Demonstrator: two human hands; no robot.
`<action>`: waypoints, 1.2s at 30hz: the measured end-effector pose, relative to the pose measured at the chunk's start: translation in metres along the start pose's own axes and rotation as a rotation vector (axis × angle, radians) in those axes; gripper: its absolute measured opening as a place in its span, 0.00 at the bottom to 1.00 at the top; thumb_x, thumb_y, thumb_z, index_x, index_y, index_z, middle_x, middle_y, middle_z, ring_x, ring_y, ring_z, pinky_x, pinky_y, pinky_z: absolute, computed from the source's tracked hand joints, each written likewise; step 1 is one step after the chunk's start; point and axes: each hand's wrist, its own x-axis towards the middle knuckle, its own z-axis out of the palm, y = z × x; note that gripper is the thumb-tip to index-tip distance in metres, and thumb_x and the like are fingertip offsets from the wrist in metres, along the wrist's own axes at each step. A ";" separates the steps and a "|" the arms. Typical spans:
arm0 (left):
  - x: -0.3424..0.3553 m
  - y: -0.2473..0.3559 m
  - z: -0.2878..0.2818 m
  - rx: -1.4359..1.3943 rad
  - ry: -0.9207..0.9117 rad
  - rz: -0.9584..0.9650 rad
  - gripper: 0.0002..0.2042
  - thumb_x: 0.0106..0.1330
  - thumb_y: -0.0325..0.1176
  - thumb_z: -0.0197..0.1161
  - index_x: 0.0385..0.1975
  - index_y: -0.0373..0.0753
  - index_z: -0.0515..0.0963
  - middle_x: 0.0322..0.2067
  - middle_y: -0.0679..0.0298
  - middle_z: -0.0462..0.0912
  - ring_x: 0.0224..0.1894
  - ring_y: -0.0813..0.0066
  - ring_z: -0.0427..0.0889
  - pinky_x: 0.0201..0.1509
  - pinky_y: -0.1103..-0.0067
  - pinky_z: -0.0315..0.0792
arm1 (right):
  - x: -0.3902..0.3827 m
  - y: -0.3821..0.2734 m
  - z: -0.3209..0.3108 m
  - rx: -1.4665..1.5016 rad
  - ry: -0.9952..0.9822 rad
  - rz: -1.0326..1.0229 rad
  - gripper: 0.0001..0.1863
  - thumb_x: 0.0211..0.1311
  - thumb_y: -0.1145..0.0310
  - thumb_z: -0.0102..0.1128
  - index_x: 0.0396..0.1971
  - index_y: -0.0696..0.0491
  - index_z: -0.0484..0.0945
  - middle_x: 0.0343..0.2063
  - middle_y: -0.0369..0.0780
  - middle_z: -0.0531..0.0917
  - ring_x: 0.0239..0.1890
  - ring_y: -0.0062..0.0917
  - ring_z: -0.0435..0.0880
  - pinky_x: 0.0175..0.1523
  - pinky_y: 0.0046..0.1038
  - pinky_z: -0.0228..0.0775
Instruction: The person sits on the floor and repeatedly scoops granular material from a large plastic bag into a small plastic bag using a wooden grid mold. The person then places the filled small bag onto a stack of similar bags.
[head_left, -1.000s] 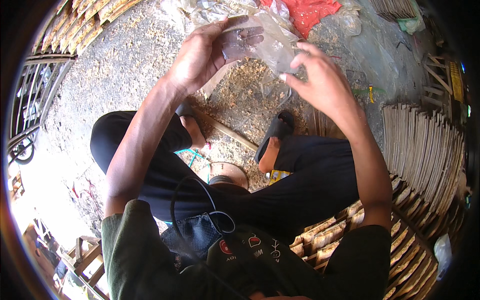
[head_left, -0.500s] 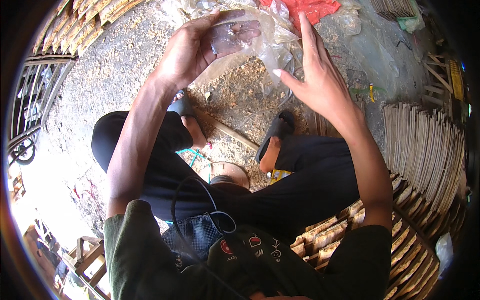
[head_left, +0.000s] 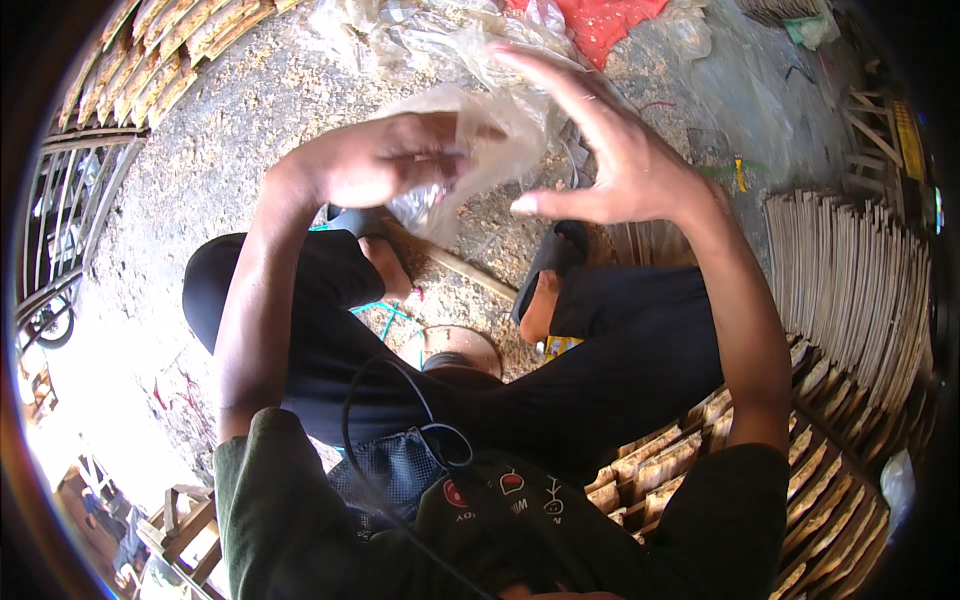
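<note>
My left hand (head_left: 390, 160) is raised in the upper middle, blurred, holding a crumpled clear plastic bag (head_left: 500, 155) that hangs over and around its fingers. My right hand (head_left: 610, 165) is to the right of the bag, its fingers and thumb spread wide. Beyond both hands lie more loose clear plastic (head_left: 385, 35) and a red sheet (head_left: 612, 22). Under the hands are my dark-trousered legs and sandaled feet, with a wooden stick (head_left: 465, 275) lying between the feet on the debris-covered floor.
Stacks of thin boards stand at the top left (head_left: 150, 50) and right (head_left: 840, 300), more at the lower right (head_left: 820, 510). A slatted metal frame (head_left: 80, 210) is at the left edge, a wooden frame (head_left: 180, 530) at the lower left, and a round disc (head_left: 460, 340) between my legs.
My left hand has turned inward and come lower with the bag, its palm no longer facing up. My right hand has dropped slightly and tilted left, fingers still spread.
</note>
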 end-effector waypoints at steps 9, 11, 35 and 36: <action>-0.004 0.000 -0.005 0.026 -0.180 -0.091 0.16 0.70 0.36 0.57 0.50 0.31 0.82 0.49 0.47 0.84 0.50 0.52 0.83 0.56 0.67 0.75 | -0.009 0.034 0.016 0.159 -0.534 0.228 0.39 0.47 0.47 0.77 0.55 0.56 0.77 0.57 0.43 0.77 0.60 0.36 0.75 0.64 0.37 0.67; -0.012 -0.007 -0.015 0.063 -0.113 -0.042 0.18 0.69 0.35 0.56 0.50 0.29 0.81 0.49 0.46 0.84 0.47 0.54 0.84 0.53 0.68 0.76 | -0.014 0.044 0.009 0.048 -0.558 0.234 0.33 0.49 0.45 0.76 0.45 0.58 0.82 0.51 0.41 0.79 0.56 0.34 0.77 0.60 0.35 0.69; 0.011 0.002 -0.013 0.085 0.172 0.106 0.19 0.63 0.35 0.72 0.53 0.40 0.81 0.48 0.60 0.85 0.52 0.68 0.84 0.60 0.74 0.76 | -0.002 0.031 -0.029 0.723 -0.189 0.379 0.10 0.67 0.64 0.68 0.36 0.55 0.82 0.33 0.33 0.85 0.38 0.15 0.82 0.48 0.23 0.73; 0.015 0.000 -0.015 0.068 0.105 0.067 0.16 0.64 0.34 0.71 0.50 0.38 0.82 0.45 0.60 0.86 0.49 0.70 0.85 0.58 0.75 0.77 | -0.004 0.033 -0.032 0.644 -0.230 0.334 0.10 0.65 0.65 0.69 0.37 0.56 0.82 0.34 0.34 0.85 0.38 0.15 0.82 0.47 0.23 0.72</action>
